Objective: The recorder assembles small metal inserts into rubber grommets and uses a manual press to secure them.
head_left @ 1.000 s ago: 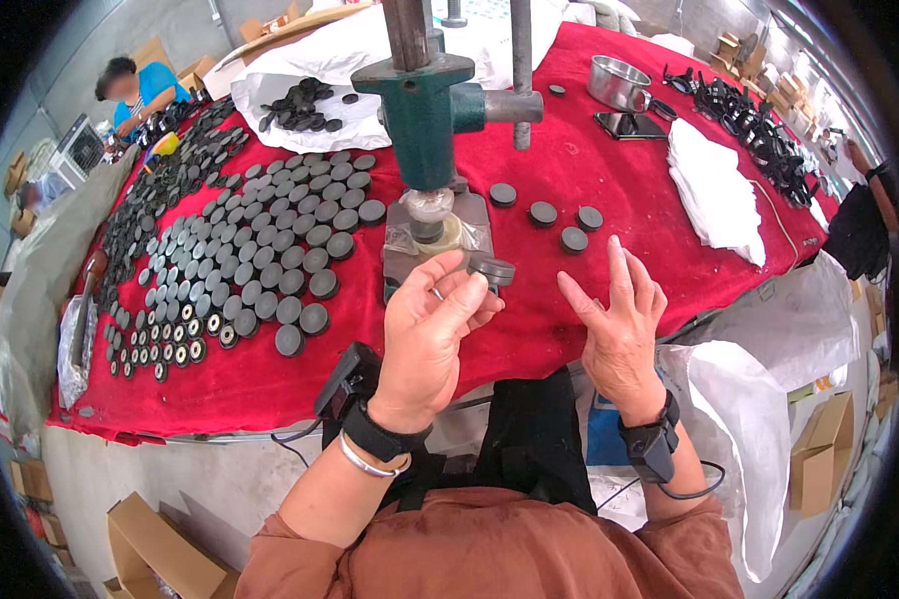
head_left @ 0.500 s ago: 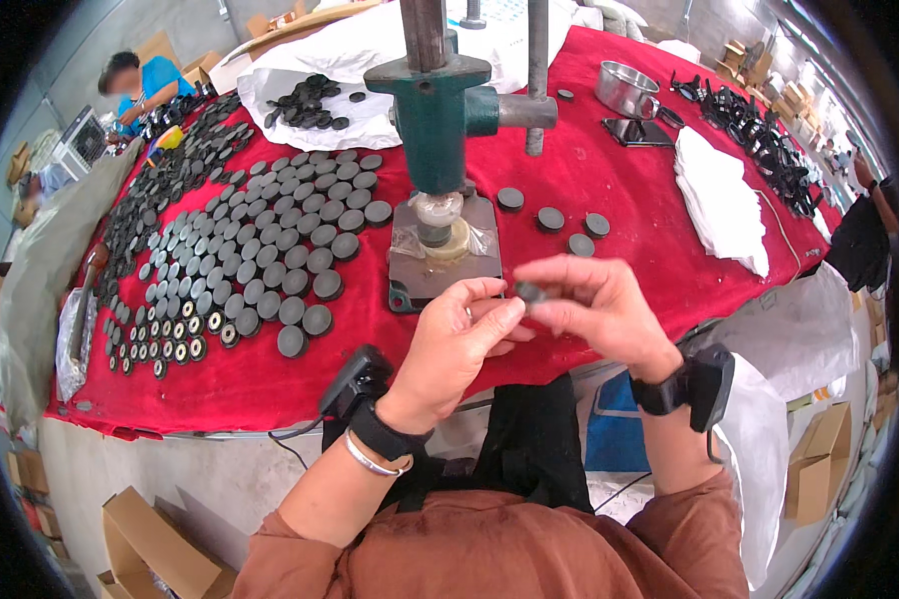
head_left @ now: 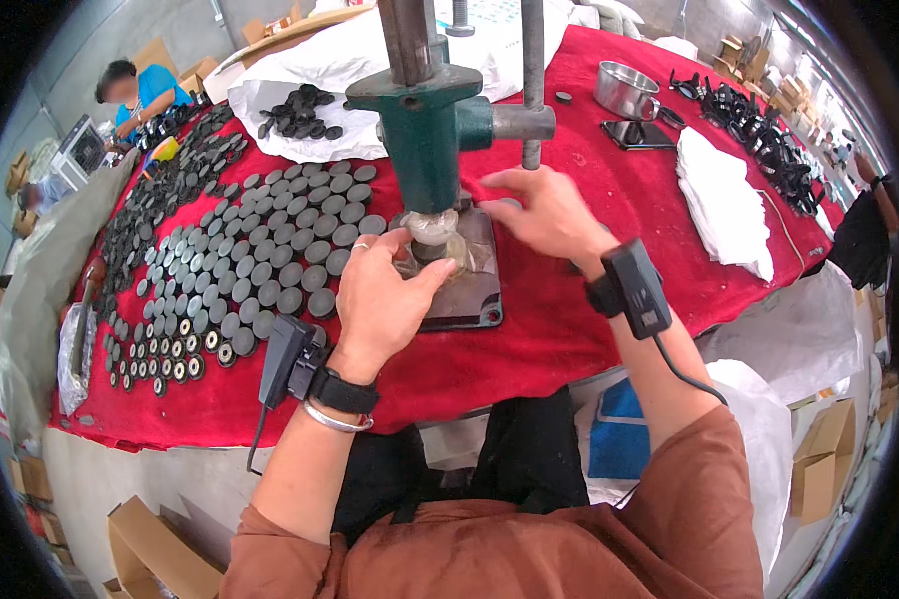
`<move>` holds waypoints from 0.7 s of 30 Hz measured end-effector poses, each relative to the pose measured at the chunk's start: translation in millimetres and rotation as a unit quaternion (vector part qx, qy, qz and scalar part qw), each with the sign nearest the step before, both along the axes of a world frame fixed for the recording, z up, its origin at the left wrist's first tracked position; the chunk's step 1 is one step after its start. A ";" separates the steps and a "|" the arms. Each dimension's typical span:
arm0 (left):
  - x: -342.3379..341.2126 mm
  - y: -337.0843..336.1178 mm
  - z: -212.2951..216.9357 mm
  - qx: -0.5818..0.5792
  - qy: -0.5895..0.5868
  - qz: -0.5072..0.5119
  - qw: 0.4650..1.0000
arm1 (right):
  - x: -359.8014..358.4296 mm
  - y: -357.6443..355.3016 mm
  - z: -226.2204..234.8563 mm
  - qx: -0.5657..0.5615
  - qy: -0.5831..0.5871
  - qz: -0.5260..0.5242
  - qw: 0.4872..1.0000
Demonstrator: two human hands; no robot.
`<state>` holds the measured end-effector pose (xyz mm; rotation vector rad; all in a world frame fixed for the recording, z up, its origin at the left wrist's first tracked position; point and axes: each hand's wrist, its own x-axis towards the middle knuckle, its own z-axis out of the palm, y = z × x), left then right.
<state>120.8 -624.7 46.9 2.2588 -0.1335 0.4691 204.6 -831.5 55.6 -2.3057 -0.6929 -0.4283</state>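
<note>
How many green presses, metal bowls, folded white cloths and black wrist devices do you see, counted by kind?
Green press: 1
Metal bowl: 1
Folded white cloth: 1
Black wrist devices: 2
Total: 5

Small assembly workshop: green hand press (head_left: 432, 130) on red-covered bench (head_left: 569, 329), rows of black round parts (head_left: 260, 260) at left, cardboard boxes (head_left: 150, 549) on floor.

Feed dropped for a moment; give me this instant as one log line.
left hand: at press base, on part under ram | right hand: reaching over red cloth beside green press | black discs: rows at left
</note>
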 end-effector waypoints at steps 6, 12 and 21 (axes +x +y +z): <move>3.8 -6.2 -2.0 -0.003 0.008 0.015 1.000 | 29.2 36.0 -31.9 -0.083 -0.109 0.023 0.990; 6.2 -5.0 -0.6 0.019 0.012 0.016 1.000 | 14.6 20.0 -0.9 -0.037 0.093 0.051 0.994; 8.5 -6.6 -5.2 0.017 -0.039 -0.018 0.999 | -2.9 -7.8 -14.4 -0.032 0.077 -0.130 0.988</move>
